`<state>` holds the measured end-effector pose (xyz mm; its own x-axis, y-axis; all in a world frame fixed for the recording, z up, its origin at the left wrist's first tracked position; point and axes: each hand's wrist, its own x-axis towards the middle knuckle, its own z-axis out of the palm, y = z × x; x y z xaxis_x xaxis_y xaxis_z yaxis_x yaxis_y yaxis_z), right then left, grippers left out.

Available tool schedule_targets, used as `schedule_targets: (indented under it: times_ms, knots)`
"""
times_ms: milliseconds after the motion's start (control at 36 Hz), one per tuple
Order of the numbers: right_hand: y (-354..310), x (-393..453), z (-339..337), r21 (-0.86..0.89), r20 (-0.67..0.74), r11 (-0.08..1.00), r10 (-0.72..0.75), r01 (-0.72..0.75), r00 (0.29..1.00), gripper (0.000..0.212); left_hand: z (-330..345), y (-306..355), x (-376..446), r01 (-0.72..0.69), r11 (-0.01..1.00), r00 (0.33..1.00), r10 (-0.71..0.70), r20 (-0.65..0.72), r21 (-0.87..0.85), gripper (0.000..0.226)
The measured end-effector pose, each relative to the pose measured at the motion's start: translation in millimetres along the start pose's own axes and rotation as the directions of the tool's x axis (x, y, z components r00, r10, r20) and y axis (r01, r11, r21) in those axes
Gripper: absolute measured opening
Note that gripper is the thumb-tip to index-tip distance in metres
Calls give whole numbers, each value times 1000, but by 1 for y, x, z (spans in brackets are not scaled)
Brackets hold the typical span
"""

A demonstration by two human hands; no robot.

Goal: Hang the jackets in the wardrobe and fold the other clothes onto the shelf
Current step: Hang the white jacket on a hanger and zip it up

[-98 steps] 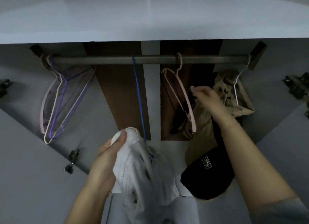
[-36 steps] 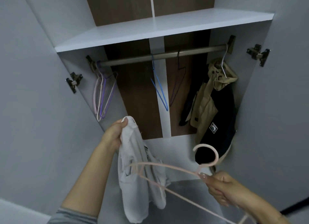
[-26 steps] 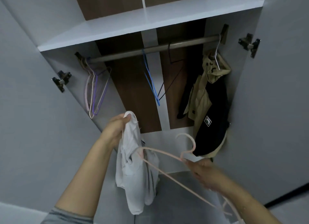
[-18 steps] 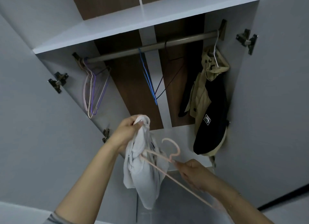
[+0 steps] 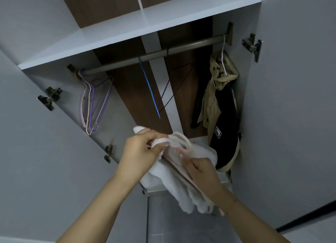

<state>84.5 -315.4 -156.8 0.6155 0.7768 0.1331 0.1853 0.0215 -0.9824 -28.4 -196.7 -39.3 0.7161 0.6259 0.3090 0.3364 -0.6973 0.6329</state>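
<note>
You are putting the white jacket on a pink hanger, in front of the open wardrobe.

Your left hand (image 5: 143, 148) pinches the top of the white jacket (image 5: 174, 177) to hold it up. Your right hand (image 5: 198, 170) is curled round the pink hanger (image 5: 181, 142), pushing it into the cloth. I think the rail (image 5: 181, 49) comes next, beside the tan and black jacket (image 5: 221, 115) hanging there.
</note>
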Motion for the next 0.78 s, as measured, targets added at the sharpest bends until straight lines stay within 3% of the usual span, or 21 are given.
schedule_targets:
  times_ms: [56,167,222,306,417,472,583,639,694,750,778]
  knots:
    - [-7,5,-9,47,-53,998,-47,50,997,62,-2,-4,2,-13,992,999,8,41,122,11]
    - [-18,16,-33,27,-4,983,-184,184,983,56,0,-15,3,-190,862,981,155,113,470,32]
    - [-25,23,-45,-6,66,971,-236,237,969,60,4,-12,7,-282,831,958,265,106,480,42]
    - [-40,34,-60,-70,118,934,-340,349,933,71,9,-5,22,-378,853,926,356,130,360,47]
    - [-57,53,-75,-247,120,869,-411,428,904,70,6,-2,43,-504,747,858,488,159,434,28]
    - [-66,63,-81,-319,83,854,-408,412,909,62,5,-5,49,-441,799,896,420,145,410,30]
    - [-68,79,-97,-376,4,838,-424,394,906,21,4,-19,51,-105,970,992,118,-47,220,9]
    - [-51,76,-99,-423,-78,811,-477,404,875,35,-2,-25,50,-16,986,990,39,-138,164,21]
    - [-20,61,-89,-411,-226,833,-487,371,844,50,-9,-29,48,19,991,986,3,-166,133,10]
    - [18,39,-67,-298,-288,921,-339,252,896,63,-16,-30,45,35,996,984,-20,-179,82,9]
    - [35,29,-54,-175,-251,976,-174,133,952,73,-20,-30,43,43,999,982,-37,-188,27,10]
